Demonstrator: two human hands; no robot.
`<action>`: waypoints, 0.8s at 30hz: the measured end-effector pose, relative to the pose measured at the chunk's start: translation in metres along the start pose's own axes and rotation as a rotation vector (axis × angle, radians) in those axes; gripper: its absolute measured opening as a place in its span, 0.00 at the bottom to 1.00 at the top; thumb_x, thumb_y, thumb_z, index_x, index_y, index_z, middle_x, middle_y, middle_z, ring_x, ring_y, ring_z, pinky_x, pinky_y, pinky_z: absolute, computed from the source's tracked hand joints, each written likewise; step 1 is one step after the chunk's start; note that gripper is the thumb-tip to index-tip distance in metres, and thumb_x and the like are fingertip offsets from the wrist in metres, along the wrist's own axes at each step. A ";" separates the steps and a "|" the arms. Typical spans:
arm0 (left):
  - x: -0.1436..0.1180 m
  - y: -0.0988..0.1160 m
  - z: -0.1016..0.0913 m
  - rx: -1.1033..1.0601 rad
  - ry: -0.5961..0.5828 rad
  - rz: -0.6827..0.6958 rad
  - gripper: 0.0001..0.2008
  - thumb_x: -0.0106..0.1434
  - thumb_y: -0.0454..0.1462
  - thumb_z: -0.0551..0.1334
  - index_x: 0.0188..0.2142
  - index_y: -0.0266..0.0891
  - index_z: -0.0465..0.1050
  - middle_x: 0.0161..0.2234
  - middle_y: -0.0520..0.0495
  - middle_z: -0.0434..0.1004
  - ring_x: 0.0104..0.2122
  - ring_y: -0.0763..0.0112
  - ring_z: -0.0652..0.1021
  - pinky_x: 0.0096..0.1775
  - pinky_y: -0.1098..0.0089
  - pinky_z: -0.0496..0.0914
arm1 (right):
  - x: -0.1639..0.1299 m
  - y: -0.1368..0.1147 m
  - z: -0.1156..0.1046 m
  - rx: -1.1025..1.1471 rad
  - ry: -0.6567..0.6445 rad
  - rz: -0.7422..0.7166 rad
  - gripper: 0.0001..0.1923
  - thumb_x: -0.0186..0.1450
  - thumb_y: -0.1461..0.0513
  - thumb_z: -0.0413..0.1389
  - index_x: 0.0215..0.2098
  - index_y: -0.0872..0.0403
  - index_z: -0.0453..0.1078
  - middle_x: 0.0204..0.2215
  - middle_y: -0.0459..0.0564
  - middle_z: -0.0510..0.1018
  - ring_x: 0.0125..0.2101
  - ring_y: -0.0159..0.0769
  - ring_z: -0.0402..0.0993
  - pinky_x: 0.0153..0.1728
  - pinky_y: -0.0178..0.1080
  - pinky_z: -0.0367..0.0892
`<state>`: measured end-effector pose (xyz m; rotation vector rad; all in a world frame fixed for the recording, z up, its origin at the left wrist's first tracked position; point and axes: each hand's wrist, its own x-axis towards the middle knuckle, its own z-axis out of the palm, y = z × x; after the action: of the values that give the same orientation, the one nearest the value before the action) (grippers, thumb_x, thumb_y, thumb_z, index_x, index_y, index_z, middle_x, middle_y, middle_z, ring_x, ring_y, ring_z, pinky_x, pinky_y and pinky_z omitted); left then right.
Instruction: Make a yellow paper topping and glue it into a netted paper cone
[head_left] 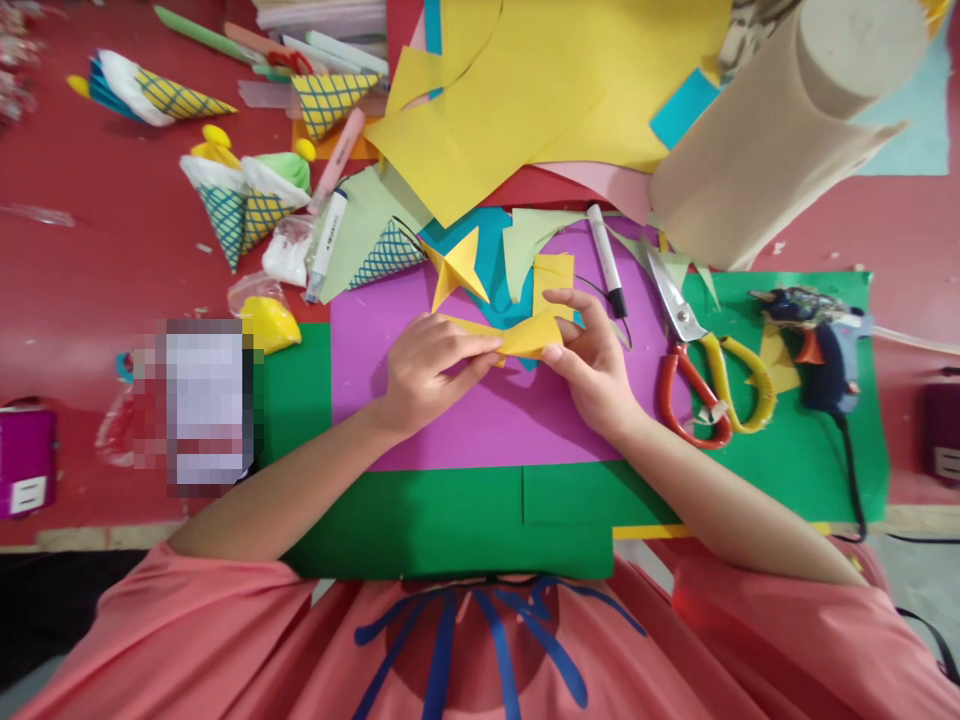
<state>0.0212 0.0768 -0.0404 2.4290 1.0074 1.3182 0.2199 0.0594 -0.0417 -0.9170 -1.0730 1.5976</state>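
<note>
A small piece of yellow paper (531,336), bent along its length, is held between my two hands over the purple sheet (442,420). My left hand (433,362) pinches its left end, fingers pressed together. At the right end, the thumb of my right hand (596,365) presses the paper, while its index finger is raised; the other fingertips are partly hidden behind it. Just beyond my left hand lies a folded yellow paper star (459,268). Another yellow paper piece (553,278) rests past my right hand, near green scraps (529,245) and a white marker (606,260).
Scissors (690,350) with red and yellow handles lie to the right, beside a glue gun (829,360) on green sheets (450,520). A beige roll (757,150) stands at the back right. Paper cones (217,210) and a phone (206,405) are on the left. Large yellow sheets (555,80) lie behind.
</note>
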 end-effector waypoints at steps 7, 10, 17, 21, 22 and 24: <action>0.002 0.002 0.001 0.056 -0.037 0.023 0.03 0.66 0.37 0.63 0.37 0.42 0.75 0.29 0.53 0.83 0.28 0.75 0.79 0.31 0.70 0.66 | -0.001 0.002 0.001 -0.024 0.018 0.048 0.27 0.61 0.53 0.63 0.54 0.44 0.59 0.29 0.40 0.78 0.26 0.31 0.75 0.29 0.35 0.71; 0.002 0.002 0.001 0.038 -0.032 0.030 0.02 0.65 0.36 0.64 0.37 0.42 0.75 0.28 0.53 0.82 0.27 0.76 0.78 0.32 0.70 0.66 | -0.001 0.003 0.001 0.004 0.018 0.053 0.27 0.61 0.55 0.64 0.55 0.45 0.59 0.28 0.39 0.78 0.24 0.29 0.73 0.28 0.34 0.70; 0.000 0.002 0.002 0.088 -0.071 0.032 0.04 0.66 0.38 0.63 0.36 0.42 0.76 0.24 0.55 0.80 0.25 0.76 0.77 0.31 0.70 0.65 | 0.000 0.004 0.003 0.086 0.004 0.108 0.31 0.58 0.58 0.66 0.56 0.46 0.58 0.28 0.39 0.78 0.24 0.28 0.74 0.26 0.32 0.69; 0.000 0.001 0.002 0.078 -0.081 0.049 0.03 0.66 0.38 0.63 0.36 0.42 0.76 0.23 0.55 0.79 0.24 0.76 0.76 0.32 0.70 0.65 | 0.001 0.005 0.003 0.098 0.007 0.127 0.33 0.57 0.59 0.67 0.56 0.46 0.59 0.28 0.39 0.77 0.25 0.28 0.74 0.28 0.33 0.71; 0.001 0.001 0.001 0.072 -0.082 0.060 0.03 0.66 0.37 0.63 0.36 0.42 0.75 0.24 0.55 0.79 0.24 0.76 0.75 0.32 0.70 0.65 | 0.001 0.005 0.002 0.103 0.007 0.133 0.33 0.56 0.59 0.67 0.56 0.46 0.60 0.28 0.39 0.77 0.26 0.29 0.74 0.28 0.33 0.71; 0.001 0.002 0.001 0.075 -0.093 0.073 0.03 0.66 0.37 0.63 0.37 0.42 0.75 0.24 0.54 0.79 0.24 0.76 0.75 0.31 0.70 0.64 | 0.002 0.005 0.002 0.116 0.003 0.149 0.33 0.55 0.59 0.68 0.55 0.46 0.61 0.29 0.39 0.77 0.27 0.30 0.75 0.29 0.34 0.72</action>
<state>0.0230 0.0765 -0.0391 2.5793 0.9697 1.1973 0.2158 0.0600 -0.0459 -0.9388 -0.9171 1.7608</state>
